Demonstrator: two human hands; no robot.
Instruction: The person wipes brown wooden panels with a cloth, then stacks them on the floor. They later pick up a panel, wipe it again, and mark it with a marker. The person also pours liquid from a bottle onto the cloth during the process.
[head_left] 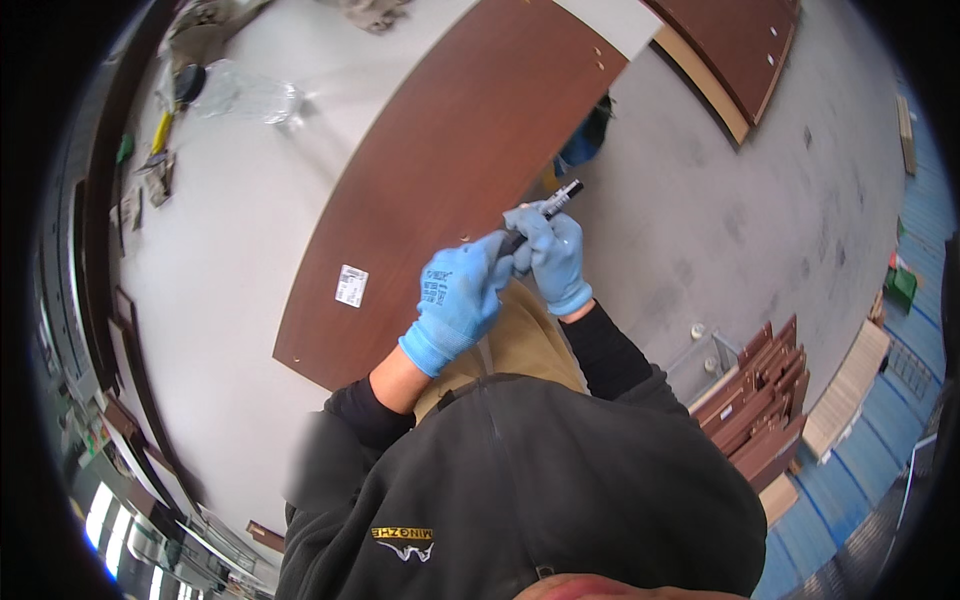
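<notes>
Both my hands wear light blue gloves and meet in front of my body, near the edge of a dark brown wooden panel (430, 170). A black-and-white marker pen (562, 199) slants up and right out of my right hand (553, 258), whose fingers are closed round it. Beside it, my left hand (462, 293) is closed on the pen's dark lower end; the fingertips are partly hidden. The panel has a curved long edge and bears a white label (351, 286) near its left end. Small light bits lie at its far end.
The panel lies on a white tabletop (230, 270). At the far left are a clear plastic bag (247, 93) and a yellow-handled tool (161, 133). Brown boards (760, 400) are stacked at the right, and more brown panels (728, 50) stand at the far right.
</notes>
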